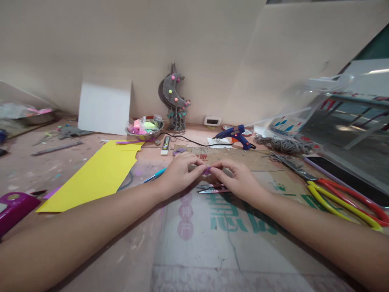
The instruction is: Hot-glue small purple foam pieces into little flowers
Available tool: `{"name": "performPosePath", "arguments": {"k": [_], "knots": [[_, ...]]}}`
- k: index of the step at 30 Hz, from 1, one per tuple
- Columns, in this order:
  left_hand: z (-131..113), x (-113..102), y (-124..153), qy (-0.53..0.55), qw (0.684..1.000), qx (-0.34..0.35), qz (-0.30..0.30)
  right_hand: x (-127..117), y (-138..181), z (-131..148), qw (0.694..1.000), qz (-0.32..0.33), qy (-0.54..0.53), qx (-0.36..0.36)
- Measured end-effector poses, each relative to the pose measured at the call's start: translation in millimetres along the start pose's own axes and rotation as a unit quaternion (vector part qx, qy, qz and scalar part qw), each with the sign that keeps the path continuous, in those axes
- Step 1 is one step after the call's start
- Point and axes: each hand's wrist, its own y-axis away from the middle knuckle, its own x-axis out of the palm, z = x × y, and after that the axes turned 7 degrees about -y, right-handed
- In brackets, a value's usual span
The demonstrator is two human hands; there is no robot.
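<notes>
My left hand (179,172) and my right hand (235,178) meet over the middle of the table. Both pinch a small purple piece (206,171) between their fingertips. The fingers of each hand are curled closed around it. A pair of small snips (209,189) lies on the cardboard sheet (212,227) just under my right hand. A blue pen (153,177) lies beside my left hand.
A yellow paper sheet (97,174) lies at left, a purple tool (13,207) at the near left edge. At the back stand a bowl of coloured bits (145,129), a grey moon ornament (174,99) and a blue glue gun (237,136). Yellow and red handled scissors (343,198) lie at right.
</notes>
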Motion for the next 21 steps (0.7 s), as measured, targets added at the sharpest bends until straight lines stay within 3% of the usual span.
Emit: {"name": "performPosePath", "arguments": {"k": [10, 16, 21], "knots": [[-3.1, -0.6, -1.2, 0.013, 1.000, -0.015, 0.000, 0.8, 1.2, 1.1, 0.999, 0.006, -0.033, 0.028], [-3.1, -0.7, -0.8, 0.008, 1.000, -0.018, -0.004, 1.8, 3.3, 3.2, 0.984, 0.041, -0.138, 0.102], [-0.9, -1.8, -0.3, 0.039, 0.999, -0.004, 0.005, 0.0, 1.1, 4.0, 0.994, 0.019, -0.089, 0.063]]}}
